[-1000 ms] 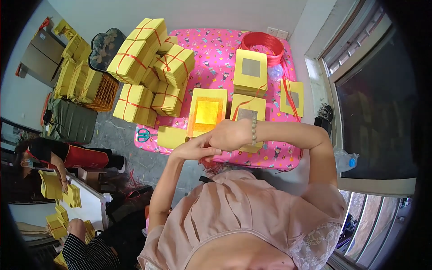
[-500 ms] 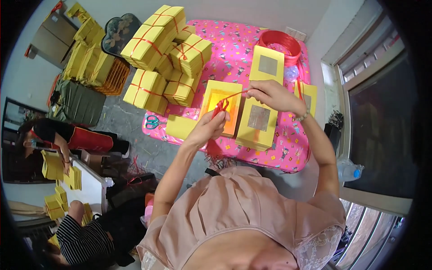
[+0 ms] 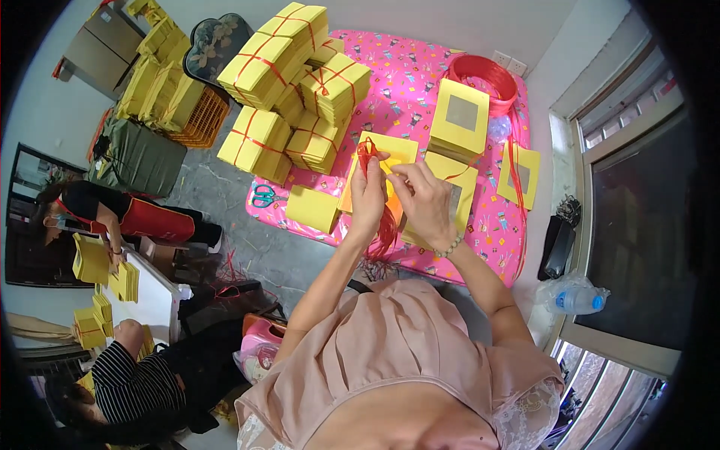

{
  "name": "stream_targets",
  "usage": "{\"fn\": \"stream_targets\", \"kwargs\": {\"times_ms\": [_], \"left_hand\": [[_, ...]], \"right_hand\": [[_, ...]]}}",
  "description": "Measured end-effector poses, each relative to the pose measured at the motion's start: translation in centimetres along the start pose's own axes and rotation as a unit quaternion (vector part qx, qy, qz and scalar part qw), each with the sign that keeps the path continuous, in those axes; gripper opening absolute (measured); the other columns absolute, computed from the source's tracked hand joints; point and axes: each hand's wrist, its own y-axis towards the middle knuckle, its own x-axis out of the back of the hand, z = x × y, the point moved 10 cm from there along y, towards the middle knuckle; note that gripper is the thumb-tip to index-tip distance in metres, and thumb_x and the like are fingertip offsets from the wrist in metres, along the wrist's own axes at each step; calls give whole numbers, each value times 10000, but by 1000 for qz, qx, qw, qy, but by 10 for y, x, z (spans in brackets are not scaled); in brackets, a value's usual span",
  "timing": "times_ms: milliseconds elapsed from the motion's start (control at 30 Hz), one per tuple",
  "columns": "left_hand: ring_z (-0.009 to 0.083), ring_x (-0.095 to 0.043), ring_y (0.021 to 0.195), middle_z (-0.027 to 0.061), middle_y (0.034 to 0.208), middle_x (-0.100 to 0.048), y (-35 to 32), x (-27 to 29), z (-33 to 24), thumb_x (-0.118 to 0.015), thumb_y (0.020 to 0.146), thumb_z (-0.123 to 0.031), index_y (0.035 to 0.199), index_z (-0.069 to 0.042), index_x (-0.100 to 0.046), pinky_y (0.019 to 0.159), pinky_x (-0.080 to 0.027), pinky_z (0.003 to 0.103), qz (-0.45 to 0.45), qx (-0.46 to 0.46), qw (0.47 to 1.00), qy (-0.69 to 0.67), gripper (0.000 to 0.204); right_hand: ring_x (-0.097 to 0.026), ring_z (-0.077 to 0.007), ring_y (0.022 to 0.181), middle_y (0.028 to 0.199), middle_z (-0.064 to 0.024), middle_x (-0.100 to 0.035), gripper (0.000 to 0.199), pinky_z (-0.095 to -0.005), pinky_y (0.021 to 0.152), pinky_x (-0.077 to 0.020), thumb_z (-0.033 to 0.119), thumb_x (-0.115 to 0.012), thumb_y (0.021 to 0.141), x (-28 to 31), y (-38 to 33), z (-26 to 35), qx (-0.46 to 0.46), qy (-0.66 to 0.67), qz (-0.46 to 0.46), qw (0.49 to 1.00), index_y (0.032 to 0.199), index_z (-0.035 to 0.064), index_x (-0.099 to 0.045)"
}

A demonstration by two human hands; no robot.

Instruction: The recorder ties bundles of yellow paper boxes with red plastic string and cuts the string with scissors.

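My left hand [image 3: 365, 196] is closed round a looped bundle of red plastic string [image 3: 386, 231], its loops showing above the fingers and its loose ends hanging below. Close beside it on the right, my right hand [image 3: 426, 201] has its fingers pinched together, and a thin red strand [image 3: 459, 175] shows just past its knuckles. Both hands are over a yellow paper stack [image 3: 391, 142] with an orange-framed top, partly hidden by them. Another yellow stack with a grey square [image 3: 463, 174] lies to the right, partly behind my right hand.
Tied yellow bundles [image 3: 259, 67] are piled at the back left of the pink patterned table [image 3: 405, 71]. Teal scissors [image 3: 264, 196] lie near its left edge. A red string coil [image 3: 499, 79] sits at the back right. Two people work at a white table [image 3: 154, 289] on the left.
My right hand has come down and nearer my left, where before it held a strand stretched out to the right. My left hand has risen slightly with the string bundle. The whole view has shifted.
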Motion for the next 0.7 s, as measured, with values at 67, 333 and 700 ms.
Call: {"fn": "stream_targets", "kwargs": {"times_ms": [67, 333, 700], "left_hand": [[2, -320, 491, -78, 589, -374, 0, 0, -1, -378, 970, -246, 1003, -59, -538, 427, -246, 178, -3, -7, 1000, 4, 249], [87, -432, 702, 1, 776, -452, -10, 1, -36, -385, 965, -193, 878, -62, -462, 633, -380, 226, -37, -148, 988, -24, 176], [43, -174, 442, -41, 607, -283, -12, 29, -115, -347, 973, -238, 798, -94, -418, 379, -149, 208, 107, 14, 883, -457, 238]], "right_hand": [[-576, -237, 629, 793, -79, -541, 127, -337, 522, -446, 125, -609, 812, -4, -3, 0, 2, 3, 5, 1000, 916, 52, -600], [-588, -227, 858, 927, -124, -564, 253, -316, 734, -464, 58, -575, 835, -27, -16, -4, -47, 251, 10, 967, 1043, 6, -439], [-456, -51, 638, 686, 12, -490, 245, -233, 560, -402, 237, -530, 907, -29, -56, -8, -85, 330, 534, 774, 985, 6, -539]]}}
